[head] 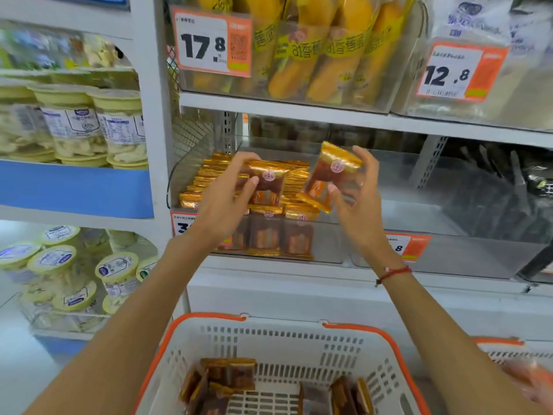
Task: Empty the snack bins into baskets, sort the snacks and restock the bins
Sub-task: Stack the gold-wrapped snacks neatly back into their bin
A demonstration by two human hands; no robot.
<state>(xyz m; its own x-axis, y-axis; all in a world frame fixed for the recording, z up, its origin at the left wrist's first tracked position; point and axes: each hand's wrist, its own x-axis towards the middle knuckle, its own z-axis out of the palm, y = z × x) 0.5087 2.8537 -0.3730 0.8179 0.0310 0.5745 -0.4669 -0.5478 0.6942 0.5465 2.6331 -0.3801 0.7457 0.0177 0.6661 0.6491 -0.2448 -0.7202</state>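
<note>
"17.8" on orange price tag [211, 41], "12.8" on second price tag [460, 71]

I see a white shelf [269, 266] carrying a clear bin [191, 163] of gold-wrapped snack packs [266, 235] beside another clear bin [466, 256].

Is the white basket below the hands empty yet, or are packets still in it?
Not empty. The white basket holds brown snack packets along its floor, with bare slotted floor between the clusters.
</note>
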